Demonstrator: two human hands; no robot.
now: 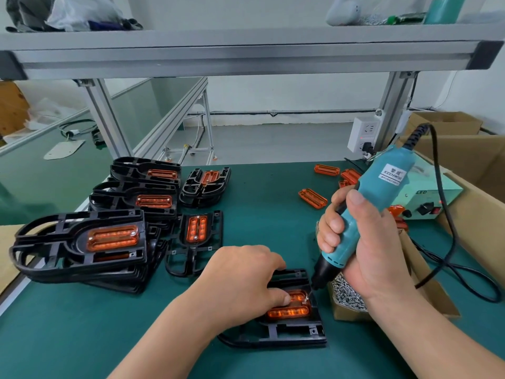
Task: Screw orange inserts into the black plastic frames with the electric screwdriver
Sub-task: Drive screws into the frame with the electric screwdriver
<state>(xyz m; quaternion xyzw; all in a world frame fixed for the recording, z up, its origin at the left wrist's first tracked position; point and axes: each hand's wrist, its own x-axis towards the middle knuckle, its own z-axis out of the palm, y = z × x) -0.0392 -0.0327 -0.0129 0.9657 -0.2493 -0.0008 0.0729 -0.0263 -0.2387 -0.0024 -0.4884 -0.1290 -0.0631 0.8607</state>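
Your left grip (240, 277) holds black frame (287, 333) on table (259, 214), thumb pressing orange insert (291, 311) inside it. Your right grip (363, 242) wraps electric screwdriver (382, 184), tip at insert's right corner. Just right of frame: screw box (348, 314).

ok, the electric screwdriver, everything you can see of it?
The electric screwdriver has a teal plastic body with a white label, a black nose and a black cord from its top. The right hand grips it, tilted, top leaning right. Its bit meets a screw at the right end of the orange insert that the left hand holds.
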